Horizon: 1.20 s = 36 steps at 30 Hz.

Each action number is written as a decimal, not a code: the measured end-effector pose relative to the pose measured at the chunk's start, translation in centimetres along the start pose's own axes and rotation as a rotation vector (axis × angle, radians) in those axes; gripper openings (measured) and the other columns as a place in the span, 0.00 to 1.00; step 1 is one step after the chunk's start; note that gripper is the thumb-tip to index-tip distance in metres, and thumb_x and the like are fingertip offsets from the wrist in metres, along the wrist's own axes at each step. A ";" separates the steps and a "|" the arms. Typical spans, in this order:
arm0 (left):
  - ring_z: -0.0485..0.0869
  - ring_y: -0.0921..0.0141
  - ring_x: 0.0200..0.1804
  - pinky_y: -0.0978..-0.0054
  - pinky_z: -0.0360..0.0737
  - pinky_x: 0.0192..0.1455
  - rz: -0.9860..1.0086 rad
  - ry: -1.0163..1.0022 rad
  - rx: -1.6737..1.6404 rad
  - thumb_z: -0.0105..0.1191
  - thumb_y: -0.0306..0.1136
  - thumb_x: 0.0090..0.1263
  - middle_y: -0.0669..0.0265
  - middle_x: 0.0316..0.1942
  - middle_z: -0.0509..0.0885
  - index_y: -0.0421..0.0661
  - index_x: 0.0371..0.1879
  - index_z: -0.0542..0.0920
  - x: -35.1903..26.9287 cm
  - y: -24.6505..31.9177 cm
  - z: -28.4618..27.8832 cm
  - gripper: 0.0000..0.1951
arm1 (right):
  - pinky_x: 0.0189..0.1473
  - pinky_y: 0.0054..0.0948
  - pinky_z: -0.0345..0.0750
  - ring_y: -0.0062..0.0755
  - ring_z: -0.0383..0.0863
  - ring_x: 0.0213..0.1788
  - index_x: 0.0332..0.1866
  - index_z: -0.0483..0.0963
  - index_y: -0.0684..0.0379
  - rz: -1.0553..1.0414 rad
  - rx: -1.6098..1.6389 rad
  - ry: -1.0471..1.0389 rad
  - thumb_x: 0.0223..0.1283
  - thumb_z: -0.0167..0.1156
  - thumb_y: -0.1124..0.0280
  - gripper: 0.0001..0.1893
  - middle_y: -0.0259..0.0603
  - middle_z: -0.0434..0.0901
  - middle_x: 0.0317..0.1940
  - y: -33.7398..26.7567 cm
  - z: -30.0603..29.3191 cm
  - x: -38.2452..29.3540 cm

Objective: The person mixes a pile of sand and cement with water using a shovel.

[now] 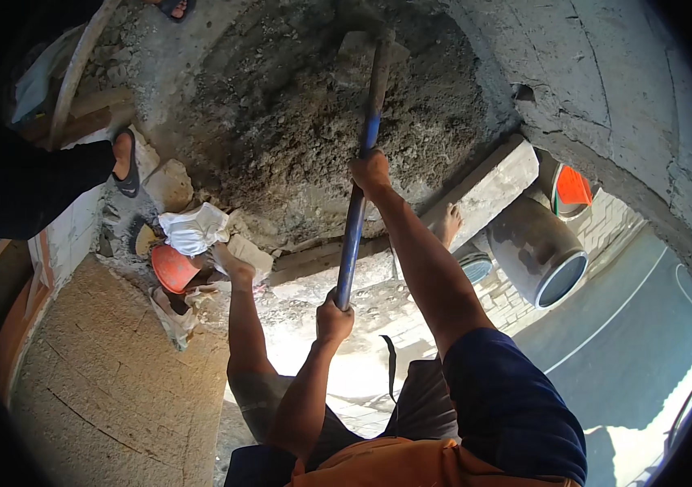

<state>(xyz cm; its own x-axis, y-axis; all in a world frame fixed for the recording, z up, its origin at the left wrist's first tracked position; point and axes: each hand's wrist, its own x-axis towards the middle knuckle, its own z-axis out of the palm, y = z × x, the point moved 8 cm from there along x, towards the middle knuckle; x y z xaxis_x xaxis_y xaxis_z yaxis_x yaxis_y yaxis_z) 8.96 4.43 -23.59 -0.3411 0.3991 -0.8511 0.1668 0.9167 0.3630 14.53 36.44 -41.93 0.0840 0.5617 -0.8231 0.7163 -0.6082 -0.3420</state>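
Both of my hands grip the long blue handle [355, 225] of what looks like a hoe. My left hand [334, 319] is closed around the near end of the handle. Farther up, my right hand [371, 173] wraps the same handle about midway. The handle's far part is worn and caked with dirt. At its far end a broad metal blade [358, 52] lies against a heap of dark, damp, crumbly mortar-like mix [297, 134]. Shade and dust blur the blade's edge, so its depth in the mix cannot be told.
My bare feet stand on a concrete ledge [492, 182] and by a rubble block [248, 252]. Left lie a white sack [194, 228] and a red plastic pan [174, 268]. Another person's sandalled foot [124, 161] is nearby. A barrel [534, 249] and concrete wall [595, 79] are right.
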 end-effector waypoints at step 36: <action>0.84 0.52 0.60 0.64 0.78 0.62 0.274 0.303 0.350 0.53 0.53 0.78 0.48 0.57 0.86 0.46 0.70 0.76 -7.1 31.2 -12.3 0.29 | 0.57 0.45 0.80 0.57 0.86 0.56 0.49 0.84 0.69 0.340 -0.342 0.494 0.57 0.68 0.53 0.27 0.61 0.86 0.49 46.2 -66.5 -15.0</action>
<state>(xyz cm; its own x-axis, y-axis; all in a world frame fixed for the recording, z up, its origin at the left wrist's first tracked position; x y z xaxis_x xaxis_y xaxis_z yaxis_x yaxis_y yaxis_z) 5.19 30.41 -1.55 -0.4849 0.6578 -0.5763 0.5680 0.7380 0.3643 92.48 37.23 -15.22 0.5899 0.6104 -0.5287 0.7661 -0.6299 0.1275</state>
